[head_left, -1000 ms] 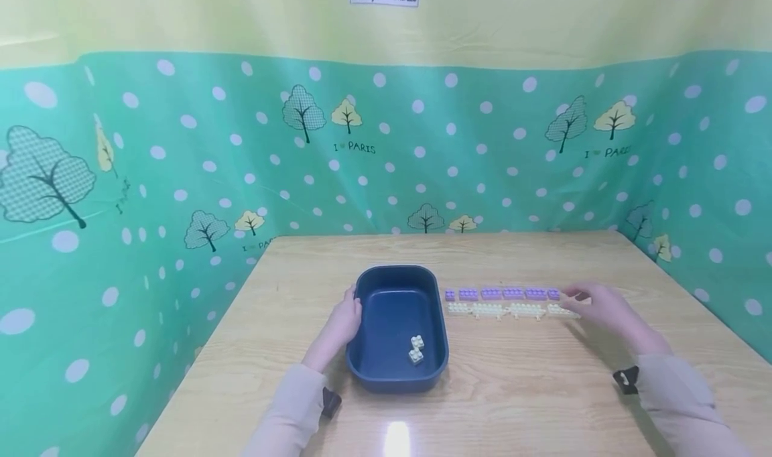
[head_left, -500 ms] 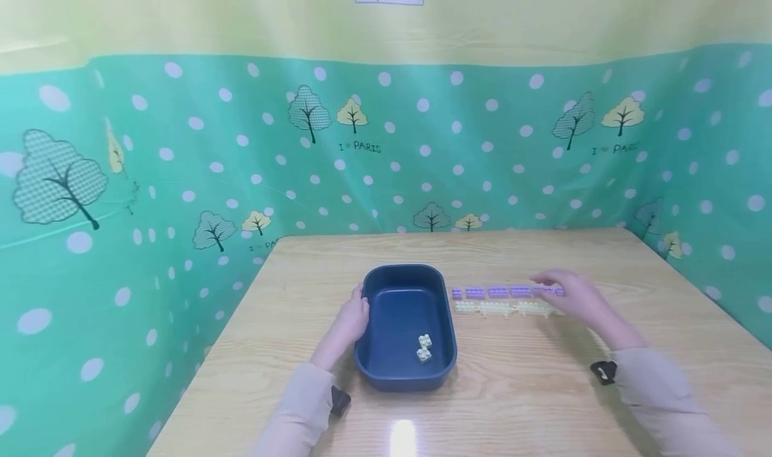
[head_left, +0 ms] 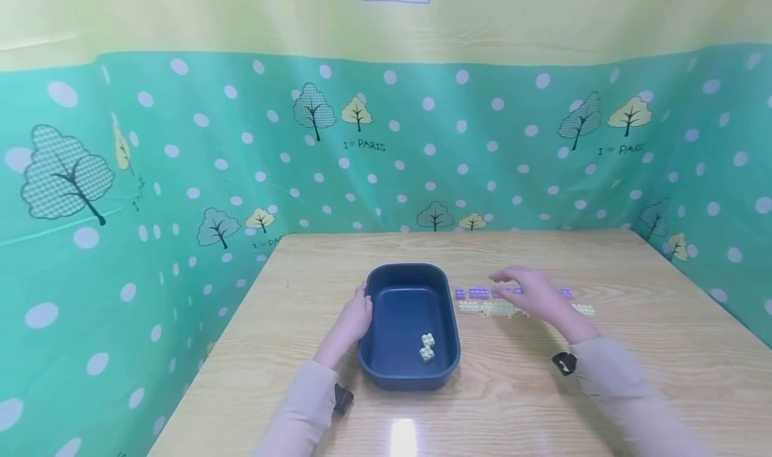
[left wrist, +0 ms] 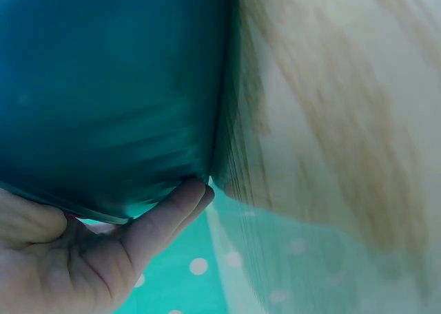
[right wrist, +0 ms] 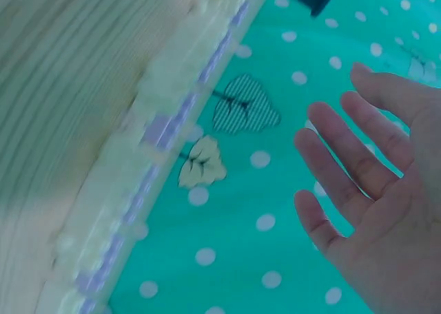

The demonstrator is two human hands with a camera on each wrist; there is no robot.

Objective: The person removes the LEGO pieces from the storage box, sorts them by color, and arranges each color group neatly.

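Observation:
A dark blue rectangular basin (head_left: 410, 382) stands mid-table, with two small cream toy bricks (head_left: 427, 354) inside near its lower right corner. My left hand (head_left: 354, 317) holds the basin's left wall; the left wrist view shows thumb and fingers about its edge. To the right lie a row of purple toy bricks (head_left: 479, 293) and, just nearer, a row of cream toy bricks (head_left: 469, 306). Over the middle of both rows hovers my right hand (head_left: 533, 295), hiding part of them. Its fingers (right wrist: 337, 169) are spread with nothing between them in the right wrist view.
The light wooden table (head_left: 494, 403) ends at a green dotted curtain (head_left: 386, 175) behind and at both sides. A black strap piece (head_left: 344, 399) sits at the left wrist, another strap piece (head_left: 565, 363) at the right.
My right hand has moved left along the rows from their right end, uncovering bricks there. The left hand stays on the basin. The whole view has shifted slightly.

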